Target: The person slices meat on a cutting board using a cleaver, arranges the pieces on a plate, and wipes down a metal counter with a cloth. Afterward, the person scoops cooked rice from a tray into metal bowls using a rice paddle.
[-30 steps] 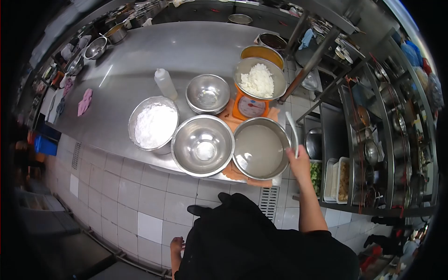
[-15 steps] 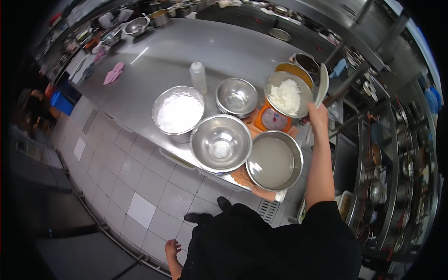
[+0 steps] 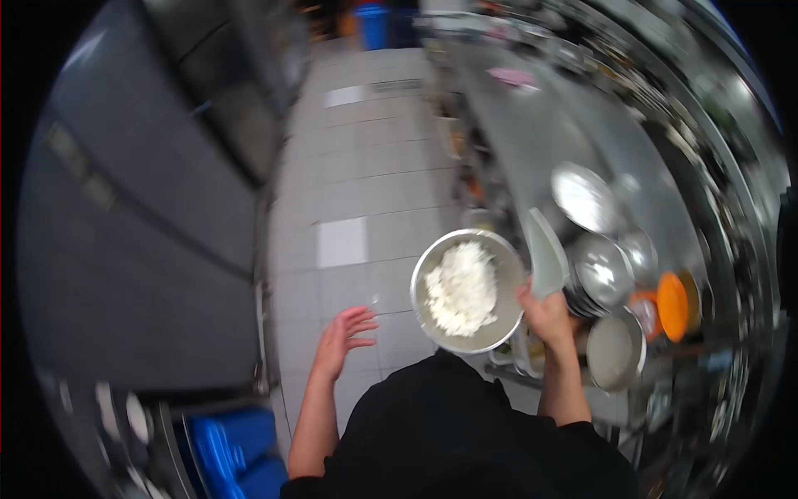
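Note:
My right hand (image 3: 549,318) is closed on the rim of a steel bowl (image 3: 422,320) and also grips a pale curved scraper (image 3: 546,256), which sticks up past the fingers. White crumbly food (image 3: 462,287) lies in the bowl, held over the floor in front of my body. Left of the bowl, my left hand (image 3: 347,337) has its fingers spread, touching nothing. On the counter to the right are a bowl of white powder (image 3: 583,197), an empty steel bowl (image 3: 600,270), a bowl of cloudy liquid (image 3: 615,349) and an orange scale (image 3: 672,307).
A steel counter (image 3: 532,125) runs along the right, with a pink cloth (image 3: 512,77) on it. Tall dark cabinets (image 3: 125,224) stand on the left. Blue containers (image 3: 237,449) are at the lower left. A blue bin (image 3: 372,27) stands at the far end of the tiled aisle.
The bowl of white food has come off the scale, carried in my right hand over the floor. My view has turned left toward the aisle. My left hand has risen with fingers spread.

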The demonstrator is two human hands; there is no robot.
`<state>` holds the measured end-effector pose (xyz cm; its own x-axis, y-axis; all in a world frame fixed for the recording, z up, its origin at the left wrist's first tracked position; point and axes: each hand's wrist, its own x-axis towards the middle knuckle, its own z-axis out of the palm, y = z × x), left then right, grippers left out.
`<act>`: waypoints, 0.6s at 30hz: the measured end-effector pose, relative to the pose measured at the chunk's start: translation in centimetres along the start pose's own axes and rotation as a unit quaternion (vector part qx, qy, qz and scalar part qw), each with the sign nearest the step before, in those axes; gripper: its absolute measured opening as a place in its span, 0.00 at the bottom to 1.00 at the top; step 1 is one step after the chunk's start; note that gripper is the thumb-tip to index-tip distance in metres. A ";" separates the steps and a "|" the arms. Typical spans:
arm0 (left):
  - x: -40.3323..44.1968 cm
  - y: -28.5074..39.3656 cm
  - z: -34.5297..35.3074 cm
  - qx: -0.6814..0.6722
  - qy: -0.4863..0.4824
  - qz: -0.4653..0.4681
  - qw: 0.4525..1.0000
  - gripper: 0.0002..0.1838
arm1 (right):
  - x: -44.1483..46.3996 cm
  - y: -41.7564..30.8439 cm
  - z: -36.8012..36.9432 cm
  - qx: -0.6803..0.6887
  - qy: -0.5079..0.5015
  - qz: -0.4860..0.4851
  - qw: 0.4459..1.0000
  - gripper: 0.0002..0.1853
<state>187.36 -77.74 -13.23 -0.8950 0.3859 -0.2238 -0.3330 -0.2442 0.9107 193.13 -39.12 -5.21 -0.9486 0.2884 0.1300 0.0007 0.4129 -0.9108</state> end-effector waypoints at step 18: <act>-39.9 -3.9 -24.3 -0.347 0.507 0.185 0.767 0.25 | -11.7 -14.7 50.9 -0.267 -0.567 -0.068 0.776 0.26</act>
<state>217.14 -113.77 -16.23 -0.6197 -0.6293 -0.4690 0.2373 -0.7199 0.6523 188.14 -92.55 -13.35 -0.6193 -0.6108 -0.4934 -0.2808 0.7591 -0.5873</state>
